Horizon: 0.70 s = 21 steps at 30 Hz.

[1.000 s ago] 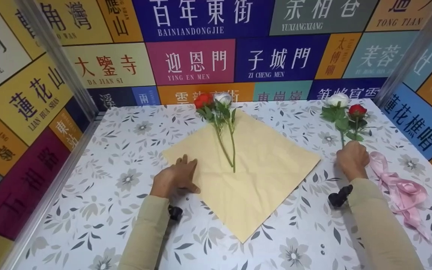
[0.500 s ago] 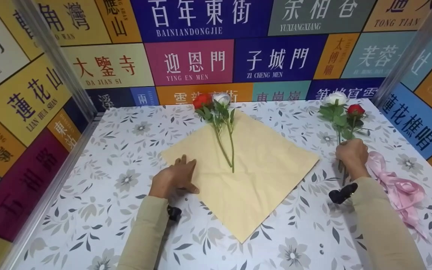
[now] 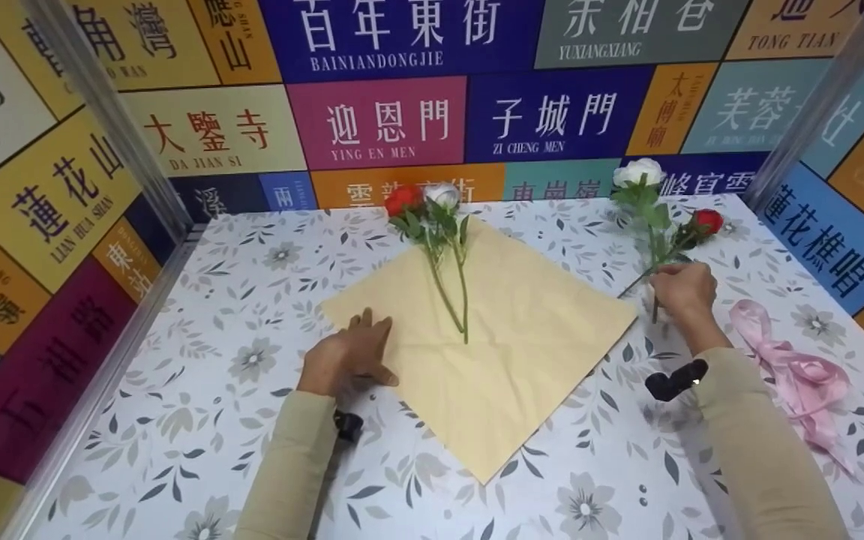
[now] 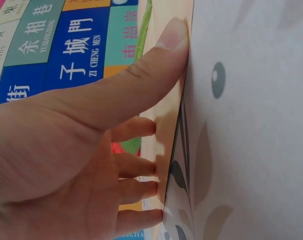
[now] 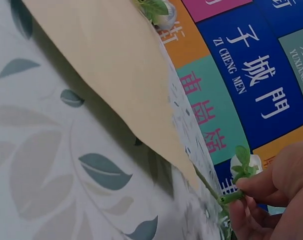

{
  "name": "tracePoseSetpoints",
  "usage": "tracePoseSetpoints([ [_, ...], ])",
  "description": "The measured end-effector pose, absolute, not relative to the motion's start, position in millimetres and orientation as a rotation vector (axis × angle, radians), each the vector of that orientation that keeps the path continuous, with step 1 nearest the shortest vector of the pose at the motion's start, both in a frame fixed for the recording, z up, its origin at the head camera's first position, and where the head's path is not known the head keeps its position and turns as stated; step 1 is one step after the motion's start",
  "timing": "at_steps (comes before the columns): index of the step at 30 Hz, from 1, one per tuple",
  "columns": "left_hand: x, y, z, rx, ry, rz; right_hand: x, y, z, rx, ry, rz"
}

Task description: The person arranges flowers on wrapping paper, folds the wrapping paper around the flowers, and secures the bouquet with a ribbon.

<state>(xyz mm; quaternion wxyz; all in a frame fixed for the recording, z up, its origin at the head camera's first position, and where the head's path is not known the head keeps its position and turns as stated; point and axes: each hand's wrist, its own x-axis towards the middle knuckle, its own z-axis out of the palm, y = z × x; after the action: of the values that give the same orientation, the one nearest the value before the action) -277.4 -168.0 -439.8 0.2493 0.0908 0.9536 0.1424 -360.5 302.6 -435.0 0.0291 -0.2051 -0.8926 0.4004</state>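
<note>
In the head view, my left hand (image 3: 349, 352) rests with spread fingers on the left edge of the tan wrapping paper (image 3: 522, 375). In the left wrist view its thumb (image 4: 156, 60) and fingertips touch the paper. A red rose (image 3: 403, 201) and a white rose (image 3: 441, 196) lie on the paper, stems crossing near its middle. My right hand (image 3: 687, 292) pinches the stem of another white rose (image 3: 638, 174), whose cut stem end (image 5: 230, 198) shows in the right wrist view. A second red rose (image 3: 704, 223) crosses it; whether its stem is also held, I cannot tell.
A pink ribbon (image 3: 811, 382) lies on the table right of my right forearm. The floral-patterned table (image 3: 252, 300) meets a wall of coloured sign panels (image 3: 387, 124) at the back. Transparent posts (image 3: 128, 112) stand at its back corners.
My right hand has lifted the white rose slightly and shifted it left toward the paper. The red rose beside it has turned, its stem now pointing down-left. My left hand has stayed put.
</note>
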Motion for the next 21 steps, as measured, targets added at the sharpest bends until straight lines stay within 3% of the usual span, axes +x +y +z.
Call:
tracePoseSetpoints([
  [21, -275.4, -173.0, -440.1, 0.232, 2.59, 0.458, -363.9, 251.1, -425.4, -0.57, -2.69, 1.528],
])
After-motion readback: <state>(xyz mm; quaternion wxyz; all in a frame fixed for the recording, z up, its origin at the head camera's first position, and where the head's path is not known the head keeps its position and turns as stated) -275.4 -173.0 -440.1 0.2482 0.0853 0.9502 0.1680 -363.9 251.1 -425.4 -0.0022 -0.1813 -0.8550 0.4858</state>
